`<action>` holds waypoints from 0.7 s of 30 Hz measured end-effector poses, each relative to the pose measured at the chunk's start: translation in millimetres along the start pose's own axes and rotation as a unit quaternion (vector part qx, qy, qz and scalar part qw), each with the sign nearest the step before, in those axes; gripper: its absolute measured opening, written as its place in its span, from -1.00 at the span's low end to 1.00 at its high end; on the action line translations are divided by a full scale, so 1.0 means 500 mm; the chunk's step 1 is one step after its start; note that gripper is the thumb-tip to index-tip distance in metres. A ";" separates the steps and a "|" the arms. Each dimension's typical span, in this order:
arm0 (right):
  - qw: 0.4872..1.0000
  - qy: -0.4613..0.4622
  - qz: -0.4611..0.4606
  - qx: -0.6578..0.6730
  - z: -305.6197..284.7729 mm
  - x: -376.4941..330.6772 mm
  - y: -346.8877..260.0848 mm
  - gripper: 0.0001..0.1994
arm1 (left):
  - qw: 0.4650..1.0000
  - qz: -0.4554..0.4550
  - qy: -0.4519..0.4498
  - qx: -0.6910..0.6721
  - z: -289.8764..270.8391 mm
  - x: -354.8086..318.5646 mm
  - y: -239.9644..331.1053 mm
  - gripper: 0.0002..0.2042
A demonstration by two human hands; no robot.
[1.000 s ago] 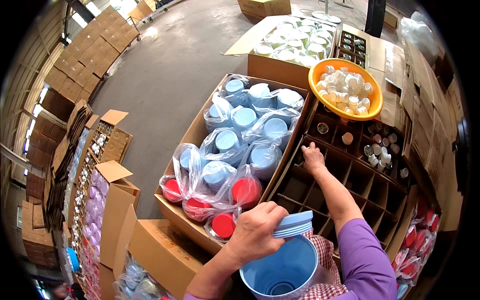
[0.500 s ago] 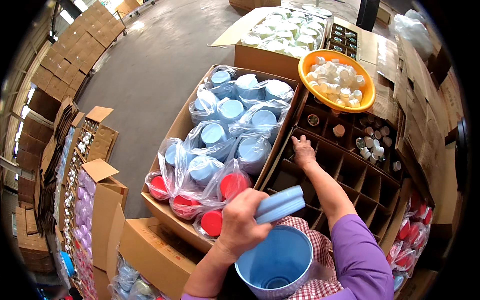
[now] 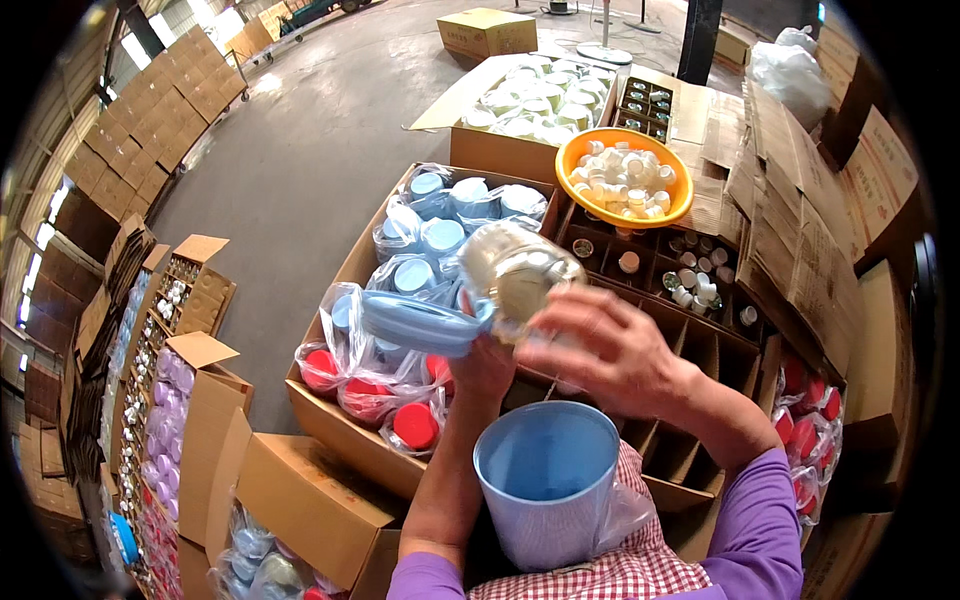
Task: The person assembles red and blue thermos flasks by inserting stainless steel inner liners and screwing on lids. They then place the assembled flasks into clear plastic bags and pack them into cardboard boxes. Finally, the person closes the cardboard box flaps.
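Observation:
My left hand [image 3: 486, 365] is closed on a pale blue plastic lid [image 3: 415, 322], raised over the front of a carton of wrapped cups. A clear, shiny jar-like container [image 3: 515, 275] is tilted right beside the lid, above the same hand. My right hand [image 3: 630, 350] meets the container's lower side; motion smears its fingers, so I cannot tell whether it grips. Below both hands, a blue plastic tub [image 3: 545, 455] stands upright in my lap, against a red checked apron [image 3: 640, 520]. Its mouth faces up.
The carton [image 3: 350, 430] holds bagged blue and red-lidded cups [image 3: 412, 425]. To the right lies a divided box [image 3: 690, 440]; beyond it, an orange basin [image 3: 680, 200] holds small whitish cups. Flattened cardboard [image 3: 800, 250] rises at right, an open carton [image 3: 310, 500] at lower left.
My right hand has left the divided box and come up to the left hand. The clear container now shows between them. My left hand has moved up and forward with the blue lid.

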State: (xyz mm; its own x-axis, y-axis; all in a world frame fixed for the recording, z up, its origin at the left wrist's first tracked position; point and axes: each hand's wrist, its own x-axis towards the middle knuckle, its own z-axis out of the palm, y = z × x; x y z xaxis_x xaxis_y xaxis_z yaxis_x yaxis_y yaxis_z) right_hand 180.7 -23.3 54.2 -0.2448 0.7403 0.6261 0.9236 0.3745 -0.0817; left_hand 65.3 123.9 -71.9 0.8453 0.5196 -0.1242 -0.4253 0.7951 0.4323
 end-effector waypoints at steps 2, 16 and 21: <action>0.986 -0.078 -0.046 0.141 -0.047 0.003 -0.023 -0.46 | 0.992 0.045 -0.116 -0.007 0.015 -0.042 0.022 -0.29; 0.751 -0.113 0.301 0.577 -0.031 -0.108 -0.114 -0.25 | 0.961 0.061 -0.237 0.132 0.103 -0.271 0.028 -0.61; 0.833 -0.342 0.338 0.275 -0.072 -0.067 -0.168 -0.40 | 0.960 0.046 -0.248 0.122 0.089 -0.280 0.025 -0.42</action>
State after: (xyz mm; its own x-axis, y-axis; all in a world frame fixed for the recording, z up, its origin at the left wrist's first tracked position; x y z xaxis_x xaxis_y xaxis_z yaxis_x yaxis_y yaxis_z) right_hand 121.7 -99.8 68.1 -0.0086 0.9603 -0.2788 0.6894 -0.1963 -0.6972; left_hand -44.1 47.0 -9.1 0.8834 0.3237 0.3389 -0.4686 0.6240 0.6253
